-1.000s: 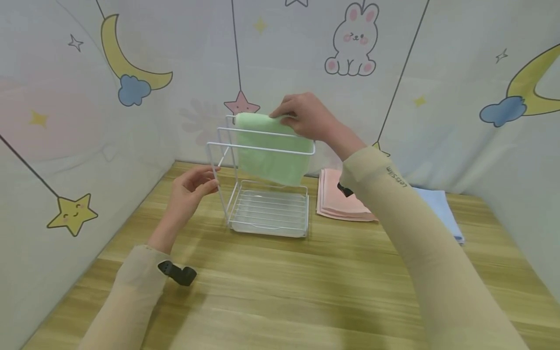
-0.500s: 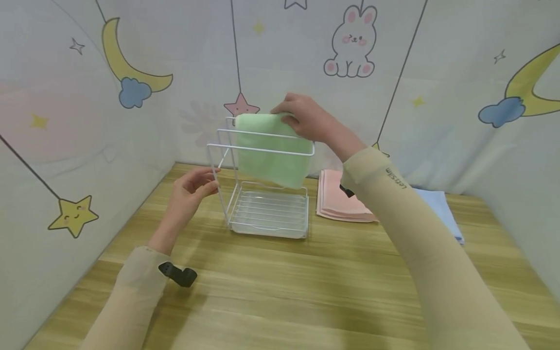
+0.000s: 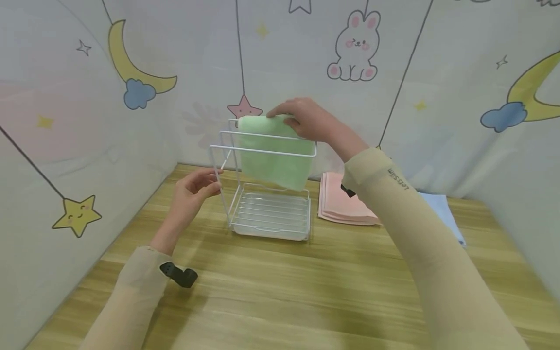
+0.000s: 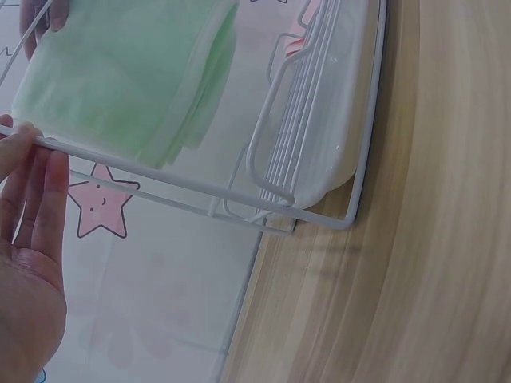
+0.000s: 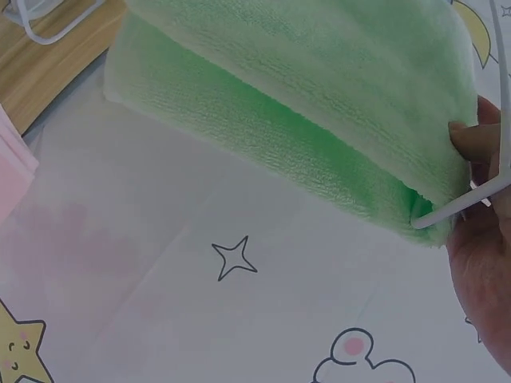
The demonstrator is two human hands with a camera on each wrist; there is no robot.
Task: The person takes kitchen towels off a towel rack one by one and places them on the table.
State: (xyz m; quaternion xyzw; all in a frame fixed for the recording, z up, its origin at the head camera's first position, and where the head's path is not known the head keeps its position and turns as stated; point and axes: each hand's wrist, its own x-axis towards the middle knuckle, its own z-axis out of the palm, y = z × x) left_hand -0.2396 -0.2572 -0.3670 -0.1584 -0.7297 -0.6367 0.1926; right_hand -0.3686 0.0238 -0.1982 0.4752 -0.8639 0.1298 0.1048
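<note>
A green cloth towel (image 3: 275, 170) hangs folded over the rearmost bar of a white wire rack (image 3: 262, 151). My right hand (image 3: 308, 119) pinches the towel's top edge near its right end, thumb on the near side. In the right wrist view, the towel's two plush layers (image 5: 303, 80) hang either side of the bar, and part of the hand (image 5: 487, 263) is behind the rack's wire. My left hand (image 3: 188, 197) holds the rack's left upright between thumb and fingertips; the left wrist view shows these fingers (image 4: 54, 187) against the wire.
Under the rack's wire grid lies a clear tray (image 3: 271, 234). To the right, folded pink towels (image 3: 343, 206) are stacked, with a folded blue towel (image 3: 442, 214) beyond, partly behind my right sleeve. A patterned curtain (image 3: 288, 63) stands close behind the rack on the wooden table (image 3: 280, 287).
My right index finger has stretched slightly leftward along the towel's top edge. The front layer of the towel hangs a little lower. My left hand stays on the rack.
</note>
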